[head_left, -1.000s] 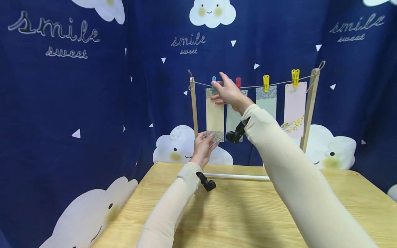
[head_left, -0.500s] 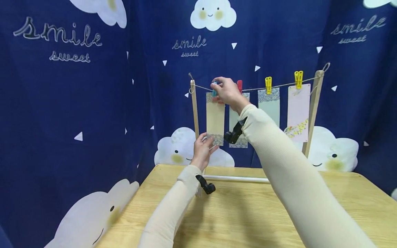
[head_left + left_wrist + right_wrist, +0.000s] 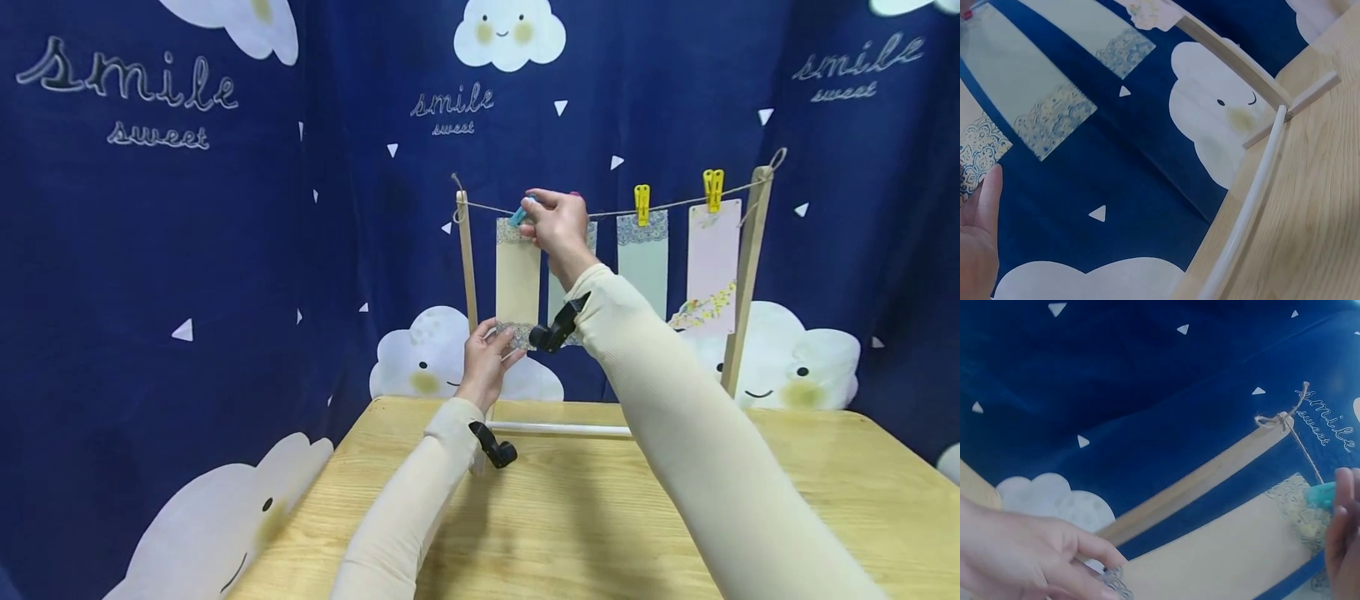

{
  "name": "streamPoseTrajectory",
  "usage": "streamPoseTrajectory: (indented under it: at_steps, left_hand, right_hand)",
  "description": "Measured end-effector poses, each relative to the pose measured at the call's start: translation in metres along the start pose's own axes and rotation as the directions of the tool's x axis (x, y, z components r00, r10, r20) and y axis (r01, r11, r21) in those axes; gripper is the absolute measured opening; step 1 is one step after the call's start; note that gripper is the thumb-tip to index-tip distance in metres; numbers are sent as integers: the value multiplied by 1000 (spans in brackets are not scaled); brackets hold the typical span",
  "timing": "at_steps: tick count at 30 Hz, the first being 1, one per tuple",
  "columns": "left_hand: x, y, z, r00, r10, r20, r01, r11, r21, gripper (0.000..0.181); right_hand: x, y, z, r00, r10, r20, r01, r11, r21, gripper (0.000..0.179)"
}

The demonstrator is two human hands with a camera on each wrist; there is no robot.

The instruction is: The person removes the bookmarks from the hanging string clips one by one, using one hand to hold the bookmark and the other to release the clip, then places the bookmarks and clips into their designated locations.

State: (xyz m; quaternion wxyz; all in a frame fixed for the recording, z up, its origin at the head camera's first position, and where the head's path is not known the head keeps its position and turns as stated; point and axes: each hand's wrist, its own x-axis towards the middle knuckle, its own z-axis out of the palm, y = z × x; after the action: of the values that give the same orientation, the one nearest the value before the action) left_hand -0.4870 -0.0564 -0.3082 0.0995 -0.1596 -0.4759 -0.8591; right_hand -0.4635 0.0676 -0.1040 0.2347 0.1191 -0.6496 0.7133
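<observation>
A beige card (image 3: 517, 279) with lace-patterned ends hangs at the left end of a twine line (image 3: 483, 206). My left hand (image 3: 483, 358) pinches its lower edge between thumb and fingers; the left wrist view shows the thumb on the patterned border (image 3: 984, 150). Up at the card's top, my right hand (image 3: 561, 225) pinches a blue clothespin (image 3: 519, 215), which leans over to the right. In the right wrist view that clothespin (image 3: 1320, 495) lies over the card's patterned top, by the twine. Whether it still bites the card is hard to tell.
Pale green cards (image 3: 642, 258) and a pink card (image 3: 712, 267) hang further right under yellow clothespins (image 3: 642, 205). A red clothespin is mostly behind my right hand. Wooden posts (image 3: 467, 267) and a white bar (image 3: 562, 429) frame the line on the wooden table (image 3: 555, 517).
My right hand's fingers have closed on the blue clothespin and tipped it from upright to slanted. My left hand stays at the card's lower edge.
</observation>
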Motion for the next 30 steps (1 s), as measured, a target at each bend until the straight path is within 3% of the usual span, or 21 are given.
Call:
streamPoseTrajectory:
  at_steps: [5, 12, 22, 30]
  left_hand:
    - [-2, 4, 2, 1000, 3, -5, -3, 1000, -8, 15]
    - [-2, 3, 5, 1000, 0, 5, 0, 1000, -8, 17]
    - [-1, 5, 3, 1000, 14, -15, -14, 1000, 13, 19]
    - [-4, 5, 3, 999, 18, -40, -17, 1000, 9, 22]
  right_hand:
    - [0, 4, 1, 998, 37, -57, -29, 990, 141, 30]
    - [2, 8, -2, 993, 81, -82, -52, 950, 307, 29]
    - [3, 2, -7, 996, 60, -64, -31, 923, 382, 27]
    - [0, 6, -17, 999, 40, -24, -29, 933, 358, 30]
